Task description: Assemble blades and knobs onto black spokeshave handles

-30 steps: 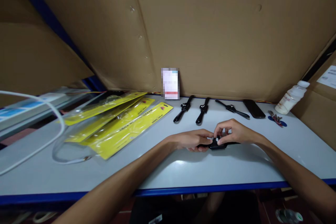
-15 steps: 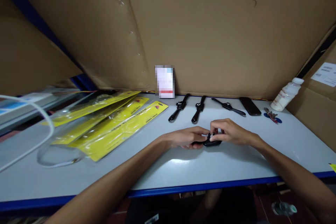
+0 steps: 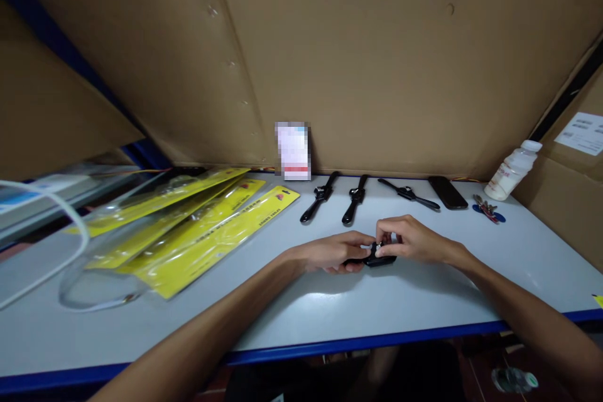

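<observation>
A black spokeshave (image 3: 382, 260) is held low over the front middle of the table. My left hand (image 3: 336, 252) wraps round its left handle, so most of that handle is hidden. At the tool's middle my right hand (image 3: 412, 240) is closed, thumb and forefinger pinching a small silver part that looks like a screw. Behind my hands lie three more black spokeshaves: one (image 3: 320, 197) on the left, one (image 3: 355, 200) beside it, and one (image 3: 409, 194) slanting the other way on the right.
Yellow blister packs (image 3: 202, 251) overlap on the left of the white table (image 3: 292, 320). A white cable (image 3: 80, 220) loops at the far left. A pixelated upright device (image 3: 294, 151) leans on the cardboard (image 3: 367, 63). A phone (image 3: 447, 193), keys (image 3: 488, 208) and a bottle (image 3: 513, 171) sit right.
The camera view has shifted slightly. My hands stay on the same spokeshave, with the right fingers bent a little differently at its middle.
</observation>
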